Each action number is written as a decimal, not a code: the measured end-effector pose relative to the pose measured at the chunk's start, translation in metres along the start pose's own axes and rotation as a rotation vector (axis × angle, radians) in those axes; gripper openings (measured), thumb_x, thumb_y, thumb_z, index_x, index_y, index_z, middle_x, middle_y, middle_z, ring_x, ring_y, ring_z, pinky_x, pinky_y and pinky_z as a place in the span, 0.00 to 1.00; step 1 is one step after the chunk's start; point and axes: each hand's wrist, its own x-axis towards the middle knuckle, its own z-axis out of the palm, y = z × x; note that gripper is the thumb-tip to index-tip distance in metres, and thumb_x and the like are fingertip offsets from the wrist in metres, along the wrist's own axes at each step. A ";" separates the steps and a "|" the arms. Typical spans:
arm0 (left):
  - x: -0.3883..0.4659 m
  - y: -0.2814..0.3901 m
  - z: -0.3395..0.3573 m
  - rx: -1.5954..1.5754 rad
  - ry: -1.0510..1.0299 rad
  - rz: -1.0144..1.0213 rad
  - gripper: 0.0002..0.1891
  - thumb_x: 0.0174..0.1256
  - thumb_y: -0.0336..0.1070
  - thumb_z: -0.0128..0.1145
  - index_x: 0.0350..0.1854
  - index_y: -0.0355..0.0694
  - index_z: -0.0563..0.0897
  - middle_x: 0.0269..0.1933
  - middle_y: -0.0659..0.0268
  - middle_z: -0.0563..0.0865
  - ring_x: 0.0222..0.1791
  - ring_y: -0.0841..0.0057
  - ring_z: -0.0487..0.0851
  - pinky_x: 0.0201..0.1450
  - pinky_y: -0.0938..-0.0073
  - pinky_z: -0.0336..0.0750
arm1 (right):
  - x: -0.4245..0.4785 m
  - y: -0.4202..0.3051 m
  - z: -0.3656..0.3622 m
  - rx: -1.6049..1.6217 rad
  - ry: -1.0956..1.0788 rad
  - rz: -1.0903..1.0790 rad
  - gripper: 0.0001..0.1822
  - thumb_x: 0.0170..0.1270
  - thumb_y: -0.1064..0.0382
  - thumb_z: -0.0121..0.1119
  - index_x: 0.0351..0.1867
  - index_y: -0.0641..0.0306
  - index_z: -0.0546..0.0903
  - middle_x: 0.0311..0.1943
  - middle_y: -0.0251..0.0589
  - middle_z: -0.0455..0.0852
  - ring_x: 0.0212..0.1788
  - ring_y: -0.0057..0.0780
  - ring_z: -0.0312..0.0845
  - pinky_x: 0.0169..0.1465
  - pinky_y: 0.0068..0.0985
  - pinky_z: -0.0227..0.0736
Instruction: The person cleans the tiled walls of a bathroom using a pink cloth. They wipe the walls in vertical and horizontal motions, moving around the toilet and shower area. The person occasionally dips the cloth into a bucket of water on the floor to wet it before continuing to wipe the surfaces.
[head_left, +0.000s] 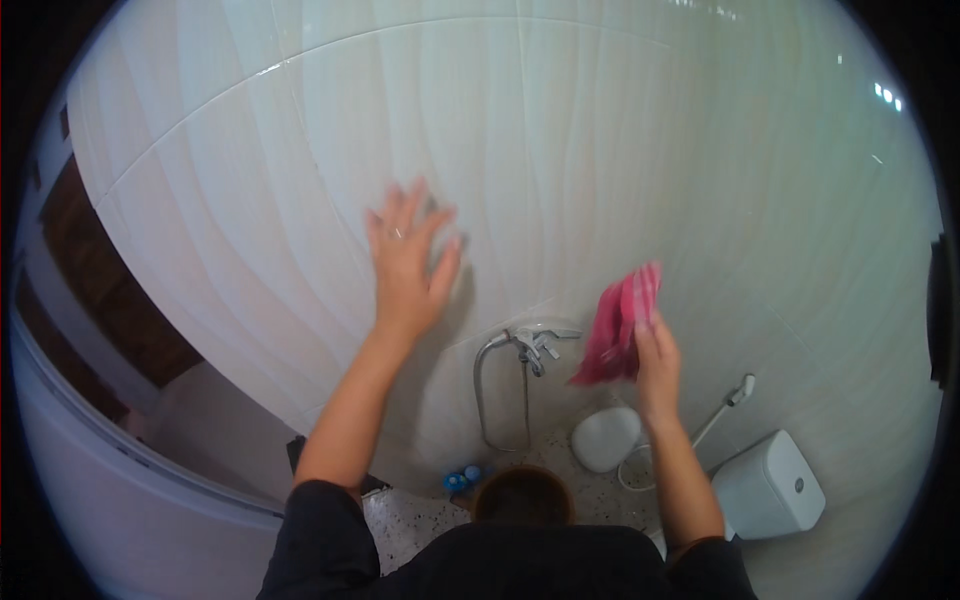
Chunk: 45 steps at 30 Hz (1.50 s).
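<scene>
My left hand (411, 259) is raised with its fingers spread, over the pale tiled wall (450, 112); it holds nothing, and whether it touches the tiles I cannot tell. A pink cloth with lighter stripes (616, 330) hangs bunched from my right hand (660, 367), gripped between thumb and fingers. Between and below the hands, a chrome shower mixer tap (531, 343) with a metal hose is mounted on the wall.
A brown round tub (523, 496) stands below on the speckled floor (405, 525), beside small blue items (459, 480). At right are a white lidded bin or similar object (606, 439), a bidet sprayer (741, 391) and a toilet cistern (772, 487). A doorway opens at far left.
</scene>
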 end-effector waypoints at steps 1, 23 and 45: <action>0.018 0.000 0.002 0.134 0.028 0.015 0.22 0.63 0.42 0.60 0.61 0.52 0.78 0.73 0.59 0.64 0.75 0.54 0.54 0.70 0.35 0.37 | 0.018 -0.006 0.000 -0.081 -0.025 -0.050 0.19 0.74 0.64 0.49 0.61 0.73 0.73 0.52 0.39 0.82 0.51 0.17 0.75 0.55 0.18 0.68; 0.040 -0.045 0.036 0.691 0.041 0.004 0.29 0.71 0.56 0.42 0.71 0.51 0.67 0.76 0.64 0.60 0.78 0.62 0.49 0.67 0.32 0.22 | 0.124 0.109 0.184 -0.872 -0.475 -1.011 0.14 0.63 0.51 0.56 0.48 0.47 0.82 0.70 0.37 0.64 0.76 0.41 0.45 0.70 0.67 0.29; 0.035 -0.044 0.050 0.857 0.003 0.012 0.36 0.67 0.60 0.46 0.74 0.50 0.60 0.78 0.64 0.53 0.78 0.61 0.44 0.68 0.32 0.23 | 0.231 0.047 0.117 -0.855 -0.137 -1.071 0.28 0.63 0.48 0.56 0.61 0.58 0.73 0.68 0.53 0.62 0.75 0.48 0.48 0.67 0.70 0.28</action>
